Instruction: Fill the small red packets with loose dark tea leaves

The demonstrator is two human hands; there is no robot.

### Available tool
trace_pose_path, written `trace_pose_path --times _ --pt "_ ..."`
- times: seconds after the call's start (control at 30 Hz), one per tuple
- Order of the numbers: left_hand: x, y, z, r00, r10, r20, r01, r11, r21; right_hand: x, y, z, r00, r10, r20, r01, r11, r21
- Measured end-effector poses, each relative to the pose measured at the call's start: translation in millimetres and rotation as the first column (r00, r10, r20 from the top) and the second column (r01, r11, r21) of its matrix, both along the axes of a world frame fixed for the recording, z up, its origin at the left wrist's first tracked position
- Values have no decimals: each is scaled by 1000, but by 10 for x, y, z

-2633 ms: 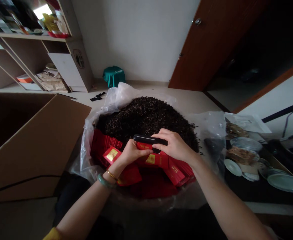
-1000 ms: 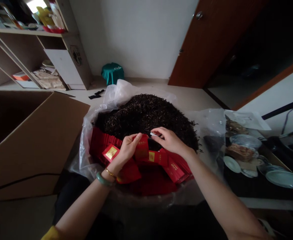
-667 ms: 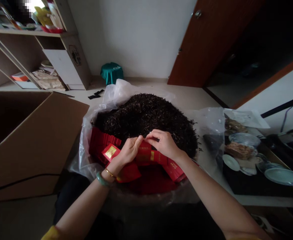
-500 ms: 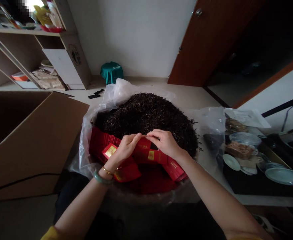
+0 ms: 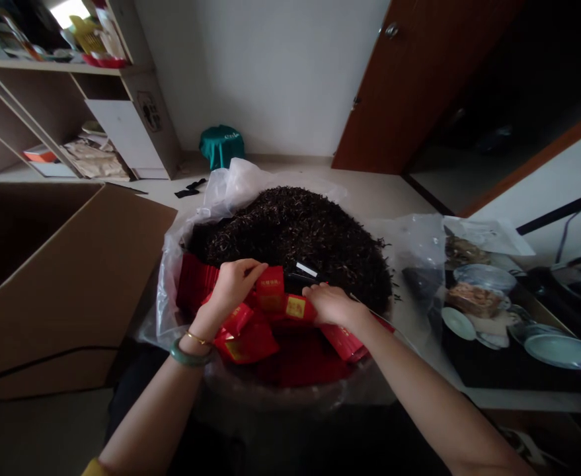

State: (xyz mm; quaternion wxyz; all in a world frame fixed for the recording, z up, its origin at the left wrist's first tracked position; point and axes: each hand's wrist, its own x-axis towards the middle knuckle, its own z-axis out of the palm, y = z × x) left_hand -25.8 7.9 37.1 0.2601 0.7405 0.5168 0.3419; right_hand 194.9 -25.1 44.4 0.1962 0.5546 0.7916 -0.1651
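My left hand (image 5: pixel 234 291) pinches the upper edge of a red packet (image 5: pixel 270 288) with gold lettering. Over the black object with a white strip (image 5: pixel 304 279), my right hand (image 5: pixel 334 304) has its fingers curled round the near end; its exact kind is unclear. Just below lies another red packet with a yellow label (image 5: pixel 296 307). More loose red packets (image 5: pixel 250 341) rest under my left hand, and a stack of them (image 5: pixel 347 342) is below my right wrist. Behind both hands rises a heap of dark dried tea leaves (image 5: pixel 300 218).
A clear plastic bag (image 5: pixel 168 284) lines the container round the leaves. On the left stands an open cardboard box (image 5: pixel 96 284). Dishes (image 5: pixel 562 349) and bagged goods (image 5: pixel 473 297) sit on a black surface at right. A teal-covered bin (image 5: pixel 222 145) is by the wall.
My hands have parted: the left moved slightly left with the packet, the right went down to the black object. The white strip and the packet's front now show.
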Motion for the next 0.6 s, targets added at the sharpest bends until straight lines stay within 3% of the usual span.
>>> trace_pose_path --times 0.1,0.2,0.3,0.37,0.5,0.6 --pt "-44 10 16 995 -71 -66 67 996 -60 19 34 19 999 -21 -31 21 1000 14" --pt "-124 24 36 959 -169 -227 142 981 -128 158 116 119 983 -60 -176 69 997 43" --pt "-199 34 53 889 -263 -375 207 961 -184 291 169 238 917 -65 -392 113 989 100" --pt "-206 29 63 874 -257 -413 218 966 -139 317 166 299 860 -26 -509 121 980 155" --pt "-61 -47 79 947 -161 -278 208 967 148 199 78 359 757 137 -638 38 966 254" --pt "107 -160 63 926 -347 -147 363 927 97 55 11 339 661 230 -714 84 923 375"
